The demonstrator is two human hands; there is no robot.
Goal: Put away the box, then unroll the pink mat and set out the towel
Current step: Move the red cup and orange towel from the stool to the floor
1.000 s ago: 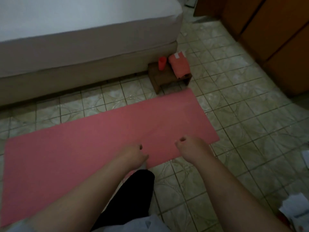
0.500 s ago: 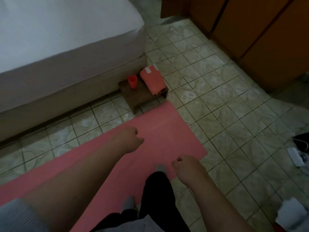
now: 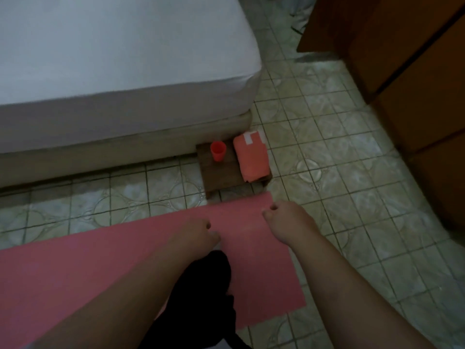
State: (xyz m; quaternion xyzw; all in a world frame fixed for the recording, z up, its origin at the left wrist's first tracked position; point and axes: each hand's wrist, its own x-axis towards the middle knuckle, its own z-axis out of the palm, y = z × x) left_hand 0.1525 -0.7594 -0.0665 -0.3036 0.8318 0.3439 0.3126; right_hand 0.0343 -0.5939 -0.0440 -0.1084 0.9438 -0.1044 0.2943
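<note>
- Head view shows the pink mat (image 3: 113, 268) lying flat on the tiled floor beside the bed (image 3: 120, 71), so I judge unrolling done.
- My left hand (image 3: 198, 235) and right hand (image 3: 286, 220) hover over the mat's end, fingers loosely curled, holding nothing.
- The folded towel (image 3: 251, 157) sits on a low wooden stool (image 3: 219, 175) next to an orange cup (image 3: 218, 151), just beyond the mat.
- Next I'd reach forward for the towel.
</note>
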